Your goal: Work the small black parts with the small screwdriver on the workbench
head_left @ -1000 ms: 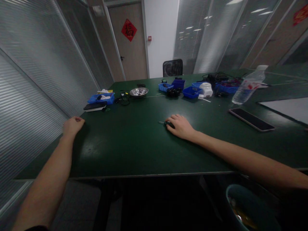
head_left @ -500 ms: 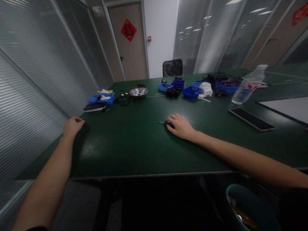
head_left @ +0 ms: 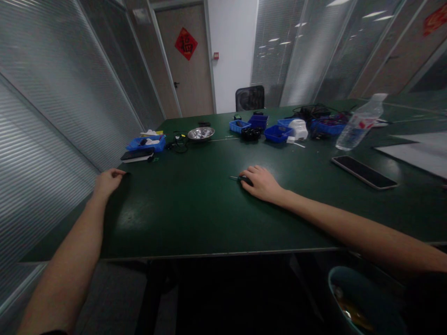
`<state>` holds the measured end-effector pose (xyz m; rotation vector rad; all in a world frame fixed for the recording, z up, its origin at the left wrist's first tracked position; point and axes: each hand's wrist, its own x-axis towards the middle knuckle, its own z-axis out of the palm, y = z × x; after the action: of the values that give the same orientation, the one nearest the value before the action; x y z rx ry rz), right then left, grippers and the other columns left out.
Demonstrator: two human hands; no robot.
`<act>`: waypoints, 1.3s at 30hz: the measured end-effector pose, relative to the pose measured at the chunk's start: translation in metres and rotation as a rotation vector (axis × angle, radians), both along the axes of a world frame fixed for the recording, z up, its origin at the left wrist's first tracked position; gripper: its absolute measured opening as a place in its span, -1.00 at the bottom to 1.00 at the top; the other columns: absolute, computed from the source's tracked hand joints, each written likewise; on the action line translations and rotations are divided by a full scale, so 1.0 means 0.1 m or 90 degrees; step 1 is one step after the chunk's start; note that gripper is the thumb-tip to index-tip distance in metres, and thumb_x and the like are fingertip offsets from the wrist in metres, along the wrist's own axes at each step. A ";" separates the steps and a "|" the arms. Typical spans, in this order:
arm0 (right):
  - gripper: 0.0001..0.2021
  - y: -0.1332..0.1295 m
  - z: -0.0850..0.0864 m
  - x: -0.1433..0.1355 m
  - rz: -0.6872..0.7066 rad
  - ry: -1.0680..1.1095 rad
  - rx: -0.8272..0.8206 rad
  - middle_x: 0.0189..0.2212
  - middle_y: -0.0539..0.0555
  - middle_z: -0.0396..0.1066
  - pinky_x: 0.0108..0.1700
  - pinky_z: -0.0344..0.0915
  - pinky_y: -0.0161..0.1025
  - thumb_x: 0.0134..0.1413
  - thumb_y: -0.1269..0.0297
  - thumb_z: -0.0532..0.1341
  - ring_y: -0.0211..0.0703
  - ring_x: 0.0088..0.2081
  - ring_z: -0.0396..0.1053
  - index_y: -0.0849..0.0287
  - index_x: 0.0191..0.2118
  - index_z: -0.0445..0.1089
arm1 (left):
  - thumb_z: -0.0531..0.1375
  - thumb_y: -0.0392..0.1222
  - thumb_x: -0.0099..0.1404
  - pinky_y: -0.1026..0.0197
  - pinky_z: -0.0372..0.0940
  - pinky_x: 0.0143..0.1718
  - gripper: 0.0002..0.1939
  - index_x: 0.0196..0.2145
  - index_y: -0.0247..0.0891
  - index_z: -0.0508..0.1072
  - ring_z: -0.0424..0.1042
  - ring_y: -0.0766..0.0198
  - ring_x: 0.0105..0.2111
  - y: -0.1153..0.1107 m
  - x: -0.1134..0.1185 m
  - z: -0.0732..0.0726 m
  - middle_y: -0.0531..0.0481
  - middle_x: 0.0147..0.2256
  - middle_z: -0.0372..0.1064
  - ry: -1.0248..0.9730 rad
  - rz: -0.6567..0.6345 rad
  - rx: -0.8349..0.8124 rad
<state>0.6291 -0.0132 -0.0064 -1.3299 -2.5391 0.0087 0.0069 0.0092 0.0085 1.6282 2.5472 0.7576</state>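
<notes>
Head view: the screwdriver (head_left: pixel 238 178), seemingly not yet applied to anything, points toward 9 o'clock near centre, the right hand's (head_left: pixel 260 182) fingers curled round it, while the left hand (head_left: pixel 107 182), at 9 o'clock, pinches a dark thing (head_left: pixel 127 174).

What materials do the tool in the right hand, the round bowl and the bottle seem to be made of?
Tool: thin, pale shaft, probably metal; dark handle, perhaps plastic, partly covered by the right hand. Bowl: likely polished steel, judging by its bright reflections. Bottle: clear, glossy, probably plastic, as the background shows through.
</notes>
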 end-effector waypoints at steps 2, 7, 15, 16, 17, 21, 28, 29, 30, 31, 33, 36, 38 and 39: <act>-0.65 0.00 0.00 0.00 -0.004 -0.006 0.002 0.04 0.26 0.51 0.05 0.31 0.02 0.49 0.13 0.14 0.17 0.05 0.39 0.14 0.18 0.50 | 0.27 -0.32 0.42 0.29 0.16 -0.23 -0.83 -0.08 -0.35 0.62 0.34 0.22 -0.35 0.01 0.04 0.01 0.08 -0.39 0.46 -0.009 -0.023 -0.008; -0.66 0.00 -0.02 -0.01 -0.003 -0.006 0.008 0.03 0.25 0.51 0.04 0.30 0.01 0.49 0.13 0.14 0.15 0.03 0.40 0.14 0.18 0.50 | 0.31 -0.28 0.41 0.30 0.19 -0.20 -0.79 -0.03 -0.35 0.64 0.40 0.22 -0.26 0.05 0.12 0.02 0.05 -0.28 0.57 -0.022 -0.083 -0.022; -0.66 0.02 -0.04 0.00 0.000 0.000 0.011 0.03 0.25 0.51 0.05 0.31 0.03 0.49 0.12 0.13 0.15 0.04 0.40 0.14 0.18 0.49 | 0.35 -0.24 0.35 0.24 0.27 -0.06 -0.74 -0.03 -0.37 0.58 0.49 0.18 -0.14 0.16 0.26 -0.08 -0.04 -0.20 0.60 -0.079 -0.164 0.032; -0.66 0.02 -0.04 0.00 0.002 0.001 0.009 0.04 0.25 0.51 0.06 0.32 0.03 0.49 0.12 0.13 0.16 0.05 0.40 0.14 0.18 0.49 | 0.35 -0.23 0.35 0.23 0.28 -0.04 -0.73 -0.02 -0.37 0.57 0.49 0.17 -0.14 0.17 0.29 -0.09 -0.04 -0.19 0.60 -0.082 -0.171 0.037; -0.66 0.02 -0.04 0.00 0.003 0.003 0.008 0.04 0.25 0.51 0.06 0.32 0.04 0.49 0.12 0.13 0.16 0.05 0.40 0.13 0.18 0.50 | 0.35 -0.22 0.34 0.21 0.28 -0.02 -0.71 -0.01 -0.37 0.56 0.50 0.17 -0.13 0.19 0.33 -0.11 -0.04 -0.18 0.60 -0.084 -0.179 0.043; -0.66 0.01 -0.02 0.00 0.003 0.007 0.006 0.04 0.26 0.51 0.06 0.32 0.04 0.49 0.13 0.13 0.17 0.05 0.40 0.13 0.18 0.50 | 0.34 -0.09 0.32 0.16 0.32 0.01 -0.68 -0.05 -0.34 0.54 0.51 0.12 -0.12 0.23 0.54 -0.12 -0.11 -0.12 0.59 -0.101 -0.238 0.085; -0.65 0.00 -0.01 -0.01 0.000 0.003 0.010 0.06 0.26 0.51 0.06 0.31 0.03 0.51 0.11 0.12 0.15 0.05 0.40 0.13 0.19 0.49 | 0.33 0.09 0.29 0.09 0.37 -0.14 -0.64 -0.13 -0.23 0.52 0.50 0.06 -0.21 0.07 1.39 0.00 -0.13 -0.16 0.55 -0.146 -0.398 0.153; -0.65 0.00 -0.02 -0.01 -0.003 0.000 0.011 0.06 0.26 0.51 0.06 0.31 0.04 0.50 0.11 0.13 0.16 0.05 0.40 0.12 0.19 0.49 | 0.33 0.09 0.30 0.07 0.37 -0.14 -0.66 -0.14 -0.22 0.52 0.49 0.07 -0.23 0.02 1.54 0.02 -0.13 -0.17 0.54 -0.149 -0.425 0.151; -0.65 0.00 -0.02 -0.01 -0.006 -0.004 0.012 0.06 0.26 0.51 0.06 0.30 0.04 0.50 0.12 0.13 0.16 0.05 0.40 0.12 0.19 0.49 | 0.33 0.09 0.32 0.05 0.38 -0.14 -0.67 -0.15 -0.21 0.53 0.48 0.06 -0.23 -0.04 1.70 0.03 -0.13 -0.17 0.54 -0.155 -0.452 0.143; -0.66 0.01 -0.03 -0.01 -0.009 -0.006 0.013 0.05 0.26 0.52 0.06 0.30 0.04 0.49 0.12 0.13 0.16 0.05 0.40 0.12 0.18 0.50 | 0.33 0.09 0.33 0.03 0.38 -0.14 -0.69 -0.16 -0.20 0.52 0.48 0.06 -0.24 -0.10 1.86 0.03 -0.13 -0.18 0.54 -0.167 -0.477 0.135; -0.66 0.01 -0.03 -0.01 -0.010 -0.008 0.015 0.06 0.25 0.51 0.06 0.30 0.04 0.49 0.12 0.14 0.16 0.05 0.40 0.13 0.17 0.50 | 0.32 0.08 0.36 -0.01 0.40 -0.16 -0.73 -0.15 -0.16 0.53 0.48 0.05 -0.25 -0.22 2.15 0.01 -0.14 -0.17 0.54 -0.197 -0.530 0.110; -0.66 0.02 -0.04 -0.01 -0.005 -0.003 0.016 0.06 0.25 0.51 0.06 0.30 0.03 0.49 0.12 0.13 0.16 0.05 0.40 0.13 0.17 0.50 | 0.32 0.02 0.41 -0.02 0.40 -0.20 -0.81 -0.14 -0.10 0.55 0.49 0.04 -0.24 -0.41 2.51 -0.07 -0.15 -0.16 0.54 -0.242 -0.620 0.076; -0.66 0.02 -0.04 -0.01 -0.005 -0.001 0.016 0.06 0.25 0.51 0.06 0.30 0.04 0.50 0.12 0.13 0.16 0.05 0.39 0.14 0.17 0.50 | 0.34 -0.02 0.41 0.00 0.38 -0.24 -0.86 -0.16 -0.09 0.55 0.47 0.08 -0.27 -0.51 2.69 -0.13 -0.14 -0.19 0.53 -0.267 -0.667 0.061; -0.66 0.02 -0.04 -0.01 -0.006 -0.001 0.015 0.05 0.25 0.51 0.06 0.30 0.05 0.50 0.12 0.12 0.16 0.05 0.40 0.14 0.17 0.50 | 0.34 -0.05 0.42 0.01 0.37 -0.26 -0.88 -0.17 -0.09 0.55 0.46 0.10 -0.29 -0.54 2.77 -0.15 -0.13 -0.20 0.53 -0.277 -0.685 0.053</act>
<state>0.6281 -0.0116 -0.0104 -1.3331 -2.5259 -0.0242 0.2841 -0.0451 -0.0069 2.1494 1.0868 0.9001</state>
